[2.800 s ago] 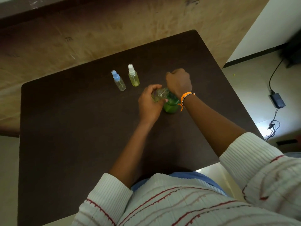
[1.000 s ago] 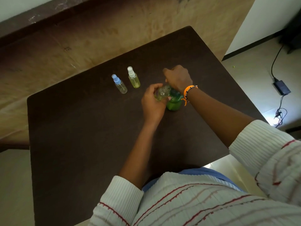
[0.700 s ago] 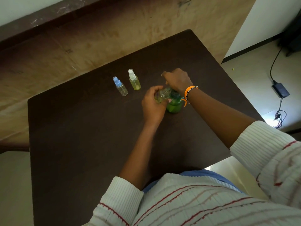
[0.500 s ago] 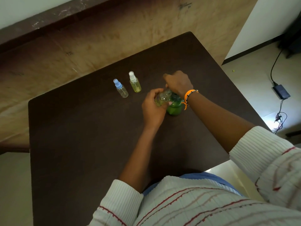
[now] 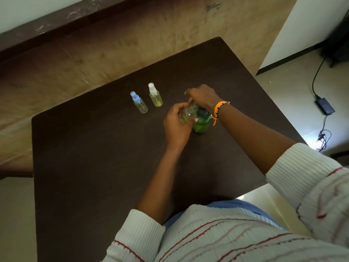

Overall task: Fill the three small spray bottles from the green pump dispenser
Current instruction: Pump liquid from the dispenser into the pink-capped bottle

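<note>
**A:** Start close in. What is nearest the person?

**B:** The left hand [image 5: 176, 127], fingers curled round the open small bottle [image 5: 186, 115], which it holds tilted against the top of the green pump dispenser [image 5: 201, 123]. The dispenser stands on the dark table [image 5: 94, 167], just at the hand's three o'clock.

**A:** And the right hand?

**B:** The right hand [image 5: 203, 97] sits over the pump head, at the dispenser's twelve o'clock, fingers curled down on it. The nozzle itself is hidden, so I cannot tell whether it lines up with the bottle's mouth.

**A:** So the risk?

**B:** Likely a miss. If the narrow neck sits off the spout, a press would send liquid over the fingers and the table. A hard press could also rock the dispenser, since neither hand steadies its body.

**A:** Further out?

**B:** At about ten o'clock from the hands, well apart, stand the blue-capped bottle [image 5: 139, 103] and the white-capped bottle [image 5: 155, 95], upright and capped, just beside each other. A careless left elbow swing might topple them.
</note>
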`<action>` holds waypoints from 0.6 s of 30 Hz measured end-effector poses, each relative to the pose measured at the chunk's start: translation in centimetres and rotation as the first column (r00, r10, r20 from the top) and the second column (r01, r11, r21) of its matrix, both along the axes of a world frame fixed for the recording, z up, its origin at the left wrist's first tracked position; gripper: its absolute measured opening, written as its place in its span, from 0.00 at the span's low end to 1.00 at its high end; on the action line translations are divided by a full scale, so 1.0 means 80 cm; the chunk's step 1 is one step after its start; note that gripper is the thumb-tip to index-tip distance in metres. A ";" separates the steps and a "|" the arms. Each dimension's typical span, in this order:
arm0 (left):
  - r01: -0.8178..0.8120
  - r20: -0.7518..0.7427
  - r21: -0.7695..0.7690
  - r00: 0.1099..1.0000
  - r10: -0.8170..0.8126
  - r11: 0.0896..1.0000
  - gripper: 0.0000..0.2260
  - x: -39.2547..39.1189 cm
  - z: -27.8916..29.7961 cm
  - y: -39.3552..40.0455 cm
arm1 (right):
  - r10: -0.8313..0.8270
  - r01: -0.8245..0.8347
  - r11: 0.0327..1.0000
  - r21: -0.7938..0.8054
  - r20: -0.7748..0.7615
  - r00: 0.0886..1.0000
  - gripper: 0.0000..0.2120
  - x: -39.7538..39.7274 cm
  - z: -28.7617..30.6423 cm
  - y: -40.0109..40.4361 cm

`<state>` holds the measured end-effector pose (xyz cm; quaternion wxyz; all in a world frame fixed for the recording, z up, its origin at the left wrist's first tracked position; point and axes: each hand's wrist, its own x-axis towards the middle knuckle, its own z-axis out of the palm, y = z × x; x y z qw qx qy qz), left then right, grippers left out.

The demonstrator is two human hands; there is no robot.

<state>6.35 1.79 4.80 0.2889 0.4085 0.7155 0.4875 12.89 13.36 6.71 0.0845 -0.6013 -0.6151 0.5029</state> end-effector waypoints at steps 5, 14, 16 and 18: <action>0.001 -0.003 -0.031 1.000 -0.001 1.000 0.20 0.001 -0.002 0.001 | -0.103 0.095 0.987 0.133 0.057 0.993 0.22 0.000 -0.007 -0.006; 0.008 0.021 -0.005 1.000 -0.008 1.000 0.19 -0.003 0.001 0.001 | -0.119 0.118 0.993 -0.011 -0.072 0.990 0.13 0.000 -0.005 0.001; 0.014 0.011 -0.008 1.000 -0.014 1.000 0.20 -0.002 0.000 0.002 | -0.141 0.144 0.988 0.051 -0.060 0.988 0.14 -0.001 -0.010 -0.001; 0.016 -0.002 -0.012 1.000 -0.016 1.000 0.20 0.000 -0.002 0.002 | -0.170 0.173 0.978 0.119 -0.036 0.985 0.15 0.000 -0.014 -0.004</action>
